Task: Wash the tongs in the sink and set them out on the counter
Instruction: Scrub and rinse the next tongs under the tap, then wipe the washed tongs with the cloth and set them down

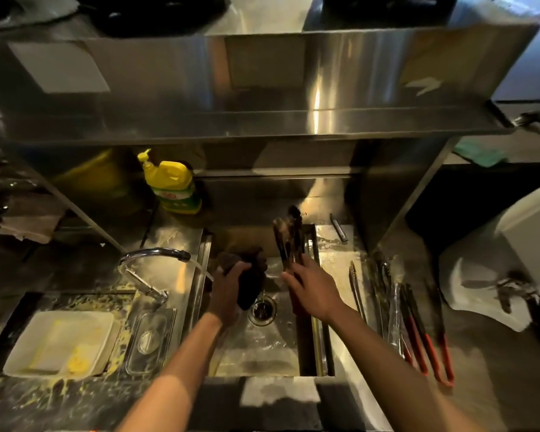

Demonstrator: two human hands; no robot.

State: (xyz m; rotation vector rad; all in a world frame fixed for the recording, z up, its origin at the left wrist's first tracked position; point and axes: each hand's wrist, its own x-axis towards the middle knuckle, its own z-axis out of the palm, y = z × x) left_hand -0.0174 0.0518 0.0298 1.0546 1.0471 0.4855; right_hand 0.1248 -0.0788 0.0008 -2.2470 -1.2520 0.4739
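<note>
Wet steel counter (337,260) around sink (262,347)

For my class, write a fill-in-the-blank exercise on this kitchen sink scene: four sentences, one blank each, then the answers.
1. The right hand holds tongs above the sink, while the left hand grips a dark scrubber under running ____.
2. The bottle behind the sink is ____.
3. The other tongs on the counter lie to the ____ of the sink.
4. Several of them have ____ handles.

Answers: water; yellow; right; red
</note>
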